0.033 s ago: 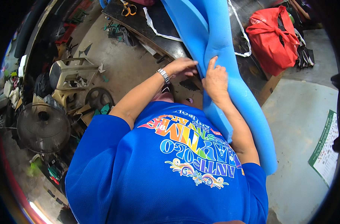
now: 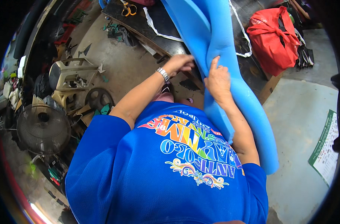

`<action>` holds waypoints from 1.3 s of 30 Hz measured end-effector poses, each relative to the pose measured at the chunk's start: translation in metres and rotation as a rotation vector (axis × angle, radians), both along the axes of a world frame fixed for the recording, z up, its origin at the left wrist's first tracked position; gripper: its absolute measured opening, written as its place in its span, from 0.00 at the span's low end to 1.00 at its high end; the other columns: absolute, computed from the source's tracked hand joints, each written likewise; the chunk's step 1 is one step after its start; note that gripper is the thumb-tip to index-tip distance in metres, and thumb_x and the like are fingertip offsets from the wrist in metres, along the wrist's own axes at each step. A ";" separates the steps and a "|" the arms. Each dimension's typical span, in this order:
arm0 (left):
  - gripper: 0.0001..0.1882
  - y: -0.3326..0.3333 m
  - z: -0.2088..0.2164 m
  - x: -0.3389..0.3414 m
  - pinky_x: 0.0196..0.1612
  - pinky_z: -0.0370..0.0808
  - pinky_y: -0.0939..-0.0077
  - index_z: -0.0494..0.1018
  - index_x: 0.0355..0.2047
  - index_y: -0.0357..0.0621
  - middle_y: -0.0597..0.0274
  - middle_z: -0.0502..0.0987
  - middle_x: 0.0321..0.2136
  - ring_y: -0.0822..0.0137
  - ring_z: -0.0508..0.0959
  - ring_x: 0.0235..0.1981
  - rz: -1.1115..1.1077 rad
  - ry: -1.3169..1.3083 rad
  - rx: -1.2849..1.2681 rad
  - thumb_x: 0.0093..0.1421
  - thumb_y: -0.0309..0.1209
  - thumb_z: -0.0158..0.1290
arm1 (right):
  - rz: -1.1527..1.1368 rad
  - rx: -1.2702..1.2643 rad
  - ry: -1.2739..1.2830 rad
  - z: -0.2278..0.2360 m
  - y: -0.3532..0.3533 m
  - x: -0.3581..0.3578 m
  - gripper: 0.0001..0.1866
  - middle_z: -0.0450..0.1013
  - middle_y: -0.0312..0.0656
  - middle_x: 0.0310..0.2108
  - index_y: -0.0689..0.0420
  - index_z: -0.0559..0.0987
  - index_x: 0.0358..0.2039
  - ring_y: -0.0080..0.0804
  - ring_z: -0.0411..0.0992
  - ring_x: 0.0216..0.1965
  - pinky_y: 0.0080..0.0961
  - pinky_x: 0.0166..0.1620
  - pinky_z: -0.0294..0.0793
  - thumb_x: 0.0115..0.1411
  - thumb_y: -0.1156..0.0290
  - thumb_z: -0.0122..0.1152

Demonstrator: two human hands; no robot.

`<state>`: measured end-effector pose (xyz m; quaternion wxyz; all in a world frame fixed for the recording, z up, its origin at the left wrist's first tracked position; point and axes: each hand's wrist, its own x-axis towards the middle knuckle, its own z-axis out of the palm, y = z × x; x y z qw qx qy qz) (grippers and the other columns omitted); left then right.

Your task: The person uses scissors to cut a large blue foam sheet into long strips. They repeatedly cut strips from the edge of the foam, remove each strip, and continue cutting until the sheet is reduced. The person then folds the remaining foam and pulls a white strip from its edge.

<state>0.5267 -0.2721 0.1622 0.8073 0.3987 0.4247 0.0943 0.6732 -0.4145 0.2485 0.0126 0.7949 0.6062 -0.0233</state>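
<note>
A long blue foam sheet (image 2: 219,35), folded lengthwise, runs from the far edge down past my right arm, its near part hanging over the table's side. My right hand (image 2: 218,80) lies on the fold, index finger stretched along the foam, the other fingers curled and the thumb at the inner edge. Just left of the sheet's left edge is my left hand (image 2: 179,64), wearing a metal watch. Its fingers are bent together and the tips are blurred; anything between them is too small to make out.
A black table (image 2: 166,22) bears white strips (image 2: 153,28) and orange-handled scissors (image 2: 129,9). A knotted red bag (image 2: 272,39) stands right, beyond a grey surface (image 2: 289,112) with a printed sheet (image 2: 324,149). On the left are a fan (image 2: 43,128), an overturned plastic stool (image 2: 74,72) and floor scraps.
My left hand has drawn slightly left and up, away from the foam's edge, its fingers curling more. My right hand and the foam have shifted a little to the right.
</note>
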 end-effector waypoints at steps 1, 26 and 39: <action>0.20 0.014 -0.004 -0.003 0.44 0.83 0.70 0.69 0.49 0.31 0.45 0.77 0.45 0.59 0.81 0.45 0.195 0.027 -0.028 0.67 0.38 0.51 | -0.020 -0.020 0.054 0.005 0.002 0.006 0.51 0.74 0.55 0.36 0.75 0.55 0.63 0.48 0.73 0.39 0.38 0.42 0.75 0.45 0.66 0.72; 0.05 -0.023 0.075 0.050 0.37 0.74 0.70 0.80 0.37 0.43 0.58 0.76 0.32 0.60 0.76 0.32 -0.300 -0.269 1.363 0.63 0.27 0.55 | 0.042 0.019 0.201 -0.014 0.009 0.048 0.43 0.74 0.55 0.37 0.65 0.59 0.64 0.52 0.73 0.40 0.44 0.41 0.76 0.48 0.67 0.65; 0.27 -0.031 0.015 0.013 0.56 0.67 0.60 0.75 0.54 0.56 0.62 0.71 0.51 0.57 0.71 0.53 -0.262 0.064 1.827 0.52 0.21 0.59 | 0.070 -0.099 0.215 0.004 0.005 0.058 0.52 0.74 0.59 0.41 0.64 0.53 0.66 0.54 0.73 0.43 0.42 0.45 0.78 0.46 0.62 0.72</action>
